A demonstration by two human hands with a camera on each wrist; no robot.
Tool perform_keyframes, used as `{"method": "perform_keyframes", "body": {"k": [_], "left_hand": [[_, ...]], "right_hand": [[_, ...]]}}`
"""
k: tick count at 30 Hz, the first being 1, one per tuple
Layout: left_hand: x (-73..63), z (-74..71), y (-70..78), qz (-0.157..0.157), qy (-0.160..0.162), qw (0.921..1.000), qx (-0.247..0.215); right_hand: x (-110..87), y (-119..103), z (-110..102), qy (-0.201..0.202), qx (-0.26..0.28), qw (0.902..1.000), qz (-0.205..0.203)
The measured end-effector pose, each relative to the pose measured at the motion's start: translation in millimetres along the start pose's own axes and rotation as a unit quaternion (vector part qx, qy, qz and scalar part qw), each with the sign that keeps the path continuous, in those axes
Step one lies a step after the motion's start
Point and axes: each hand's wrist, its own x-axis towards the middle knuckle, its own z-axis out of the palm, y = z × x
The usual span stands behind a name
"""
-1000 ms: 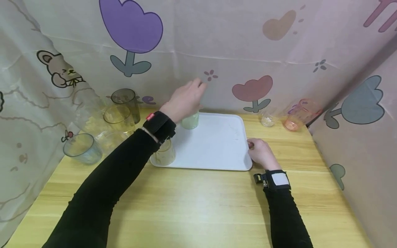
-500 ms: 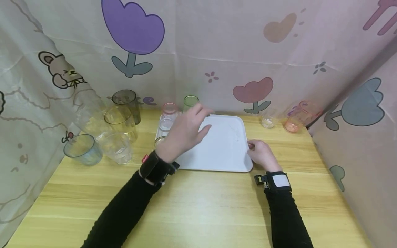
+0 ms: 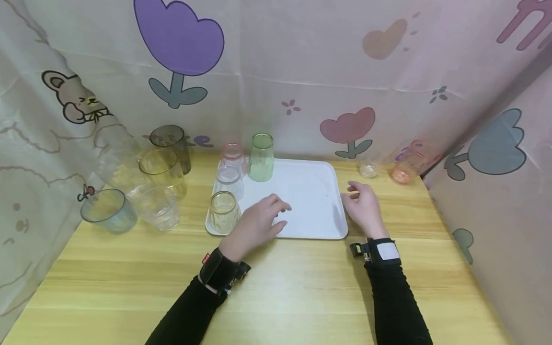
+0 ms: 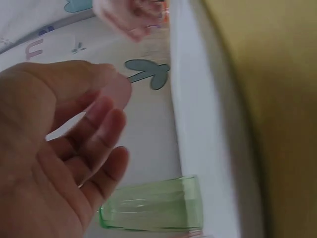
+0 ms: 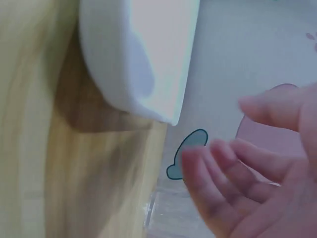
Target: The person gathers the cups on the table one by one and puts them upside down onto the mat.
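A white tray (image 3: 302, 211) lies on the wooden table with several glasses along its left side. My left hand (image 3: 258, 221) hovers over the tray's front part, fingers relaxed and nothing between them. The green glass (image 3: 261, 160) stands at the tray's back; in the left wrist view it shows beyond my fingertips. A pink-rimmed glass (image 3: 234, 155), a clear glass (image 3: 230, 179) and a yellowish glass (image 3: 224, 215) form a column at the tray's left edge. My right hand (image 3: 363, 206), holding nothing, is beside the tray's right edge with loosely bent fingers.
Left of the tray stand a dark grey glass (image 3: 172, 143), an amber glass (image 3: 161, 167), a clear tumbler (image 3: 159, 208) and a bluish glass (image 3: 109, 211). At the back right are a small clear glass (image 3: 368, 168) and an orange-pink glass (image 3: 403, 172). A printed curtain (image 3: 276, 57) hangs behind.
My left hand has come back from the green glass toward the tray's front, leaving the glass standing. My right hand has let go of the tray's right edge.
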Motion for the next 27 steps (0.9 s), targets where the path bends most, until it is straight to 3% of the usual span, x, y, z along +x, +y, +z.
{"method": "perform_keyframes", "body": {"k": [3, 9, 12, 16, 20, 27], "left_hand": [[-3.9, 4.3, -0.7, -0.031, -0.045, 0.9985, 0.004], [-7.9, 8.8, -3.8, -0.071, -0.108, 0.9916, 0.002], [-8.3, 10.7, -6.1, -0.071, -0.118, 0.9905, 0.005], [-7.9, 12.3, -7.9, -0.071, -0.124, 0.9896, 0.015], [-7.8, 14.0, -8.8, -0.079, -0.133, 0.9880, 0.009], [-8.7, 13.6, -8.3, -0.085, -0.170, 0.9817, -0.010]], "right_hand": [[1.8, -3.7, 0.8, 0.062, 0.063, 0.9961, -0.003], [7.3, -7.0, -0.1, 0.160, 0.154, 0.9749, -0.020], [11.4, -4.8, -2.5, 0.202, 0.163, 0.9652, -0.029], [19.1, 1.1, -7.2, 0.248, 0.176, 0.9525, -0.011], [28.7, 9.6, -11.9, 0.263, 0.200, 0.9435, 0.031], [44.0, 25.5, -16.4, 0.229, 0.213, 0.9447, 0.099]]}}
